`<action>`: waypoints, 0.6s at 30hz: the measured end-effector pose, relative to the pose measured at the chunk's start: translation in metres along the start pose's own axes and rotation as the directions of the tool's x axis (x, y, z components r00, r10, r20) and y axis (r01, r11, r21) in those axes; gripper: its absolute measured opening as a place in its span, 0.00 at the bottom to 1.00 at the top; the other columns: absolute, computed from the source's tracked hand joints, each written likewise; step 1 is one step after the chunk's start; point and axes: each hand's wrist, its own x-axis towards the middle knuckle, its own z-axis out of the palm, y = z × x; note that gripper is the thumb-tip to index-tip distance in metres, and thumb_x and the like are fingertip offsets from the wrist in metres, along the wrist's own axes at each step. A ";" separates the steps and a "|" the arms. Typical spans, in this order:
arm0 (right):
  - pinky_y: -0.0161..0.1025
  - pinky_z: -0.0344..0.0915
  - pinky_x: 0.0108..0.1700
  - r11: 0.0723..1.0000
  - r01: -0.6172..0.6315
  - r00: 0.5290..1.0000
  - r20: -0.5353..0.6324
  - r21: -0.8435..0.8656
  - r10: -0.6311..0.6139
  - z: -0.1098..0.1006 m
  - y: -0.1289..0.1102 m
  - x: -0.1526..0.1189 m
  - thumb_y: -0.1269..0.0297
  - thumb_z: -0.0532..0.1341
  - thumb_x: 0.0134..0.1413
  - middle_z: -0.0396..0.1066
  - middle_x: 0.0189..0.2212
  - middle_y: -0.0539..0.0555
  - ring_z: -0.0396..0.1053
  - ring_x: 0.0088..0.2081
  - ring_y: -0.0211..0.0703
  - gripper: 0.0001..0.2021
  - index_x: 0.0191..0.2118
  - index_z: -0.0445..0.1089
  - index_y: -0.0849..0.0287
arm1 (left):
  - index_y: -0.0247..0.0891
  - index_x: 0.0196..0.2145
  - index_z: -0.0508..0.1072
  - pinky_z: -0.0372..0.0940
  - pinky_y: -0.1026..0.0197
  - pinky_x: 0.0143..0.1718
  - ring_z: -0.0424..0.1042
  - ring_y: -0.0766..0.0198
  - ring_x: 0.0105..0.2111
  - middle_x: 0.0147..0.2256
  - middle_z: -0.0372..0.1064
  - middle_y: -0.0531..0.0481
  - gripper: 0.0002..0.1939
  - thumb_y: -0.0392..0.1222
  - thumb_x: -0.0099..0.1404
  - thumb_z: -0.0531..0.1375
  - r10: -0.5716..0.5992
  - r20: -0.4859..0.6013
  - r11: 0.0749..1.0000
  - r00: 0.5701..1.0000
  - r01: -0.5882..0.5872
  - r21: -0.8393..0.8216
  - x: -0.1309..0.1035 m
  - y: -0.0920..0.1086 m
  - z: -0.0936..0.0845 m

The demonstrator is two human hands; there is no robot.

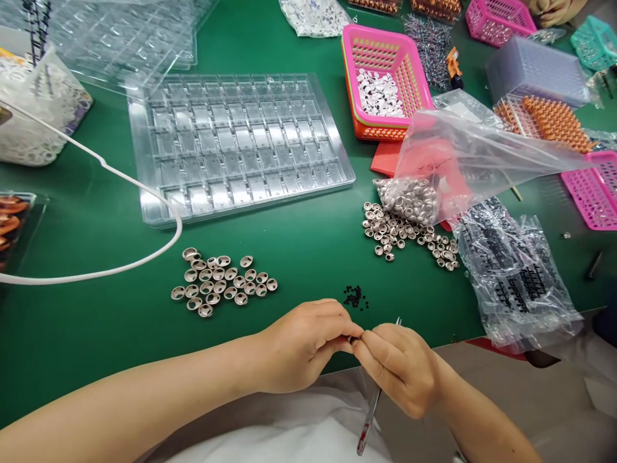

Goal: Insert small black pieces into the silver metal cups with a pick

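Note:
Near the table's front edge my left hand (pixel 308 344) pinches a small metal ring (pixel 353 339) with something dark in it. My right hand (pixel 400 366) has its fingertips on the same ring, and metal tweezers (pixel 370 421) stick out from under its palm, handle end down. Just above the hands lie several tiny black pieces (pixel 355 297). To the left is a spread of silvery metal rings (pixel 213 288). More small metal rings (pixel 390 225) lie to the right, beside a clear bag of rings (pixel 414 199).
A clear compartment tray (pixel 241 145) lies on the green table (pixel 308 257). Behind are a pink basket (pixel 347 77) of white pieces and a box (pixel 535 71). A white cable (pixel 101 276) curves at left. Bags of black parts (pixel 520 283) lie at the right edge.

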 end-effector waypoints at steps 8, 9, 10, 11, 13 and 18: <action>0.41 0.54 0.24 0.996 -0.091 0.994 0.056 0.024 0.090 0.003 0.005 -0.001 0.77 0.49 0.65 0.71 0.30 0.57 0.58 0.25 0.40 0.13 0.46 0.70 0.70 | 0.34 0.45 0.76 0.70 0.62 0.36 0.73 0.62 0.32 0.33 0.77 0.45 0.09 0.30 0.71 0.57 -0.095 0.016 0.995 0.995 0.095 -0.022 0.001 -0.003 0.000; 0.40 0.55 0.24 0.991 -0.128 0.990 0.063 0.036 0.125 0.004 0.004 -0.002 0.77 0.49 0.66 0.71 0.29 0.55 0.58 0.25 0.39 0.13 0.46 0.70 0.68 | 0.34 0.45 0.77 0.70 0.63 0.36 0.73 0.62 0.32 0.33 0.76 0.45 0.09 0.31 0.71 0.58 -0.130 0.024 0.991 0.991 0.131 -0.041 0.002 -0.002 -0.001; 0.39 0.56 0.24 0.985 -0.164 0.986 0.050 0.052 0.162 0.005 0.004 -0.003 0.77 0.50 0.66 0.70 0.29 0.54 0.58 0.25 0.38 0.12 0.45 0.70 0.67 | 0.34 0.45 0.77 0.70 0.63 0.36 0.74 0.62 0.32 0.33 0.76 0.45 0.09 0.31 0.71 0.58 -0.168 0.029 0.983 0.985 0.170 -0.067 0.003 -0.001 -0.002; 0.38 0.58 0.25 0.978 -0.197 0.980 0.013 0.071 0.197 0.006 0.003 -0.005 0.77 0.51 0.66 0.70 0.29 0.53 0.59 0.25 0.37 0.10 0.45 0.69 0.65 | 0.33 0.45 0.78 0.70 0.63 0.36 0.74 0.62 0.33 0.34 0.76 0.45 0.09 0.32 0.71 0.58 -0.209 0.035 0.972 0.977 0.211 -0.102 0.004 0.000 -0.003; 0.36 0.64 0.27 0.955 -0.271 0.950 -0.128 0.123 0.286 0.009 -0.001 -0.008 0.79 0.57 0.64 0.71 0.30 0.53 0.64 0.28 0.37 0.09 0.47 0.69 0.63 | 0.33 0.45 0.79 0.71 0.63 0.37 0.74 0.63 0.34 0.35 0.76 0.45 0.09 0.34 0.70 0.60 -0.285 0.055 0.938 0.957 0.290 -0.188 0.006 0.003 -0.005; 0.37 0.72 0.31 0.871 -0.436 0.790 -0.367 0.227 0.491 0.017 -0.015 -0.013 0.79 0.66 0.57 0.73 0.33 0.53 0.70 0.31 0.38 0.15 0.48 0.69 0.59 | 0.34 0.44 0.81 0.71 0.63 0.36 0.73 0.63 0.33 0.35 0.76 0.46 0.09 0.36 0.67 0.63 -0.447 0.092 0.814 0.890 0.448 -0.369 0.007 0.006 -0.006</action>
